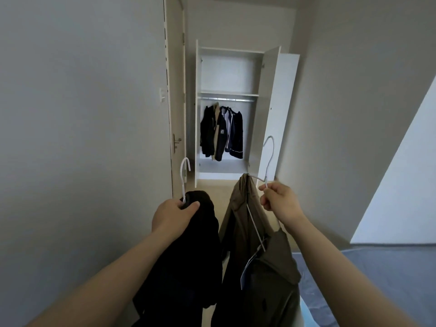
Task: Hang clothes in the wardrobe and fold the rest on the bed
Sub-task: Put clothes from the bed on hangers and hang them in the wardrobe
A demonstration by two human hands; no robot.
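Note:
My left hand (173,214) grips the neck of a white hanger (184,171) that carries a black garment (188,256) hanging below my forearm. My right hand (280,201) pinches the neck of a second white hanger (270,156), tilted, with an olive-brown jacket (262,267) draped on it. Straight ahead stands a white wardrobe (228,74) with both doors open. Several dark garments (221,133) hang on its rail (228,99), bunched toward the left and middle.
A room door with a metal handle (176,141) is in the left wall, close to the wardrobe. The open right wardrobe door (280,109) juts toward me. A bed with a blue cover (377,279) lies at the lower right. Beige floor leads to the wardrobe.

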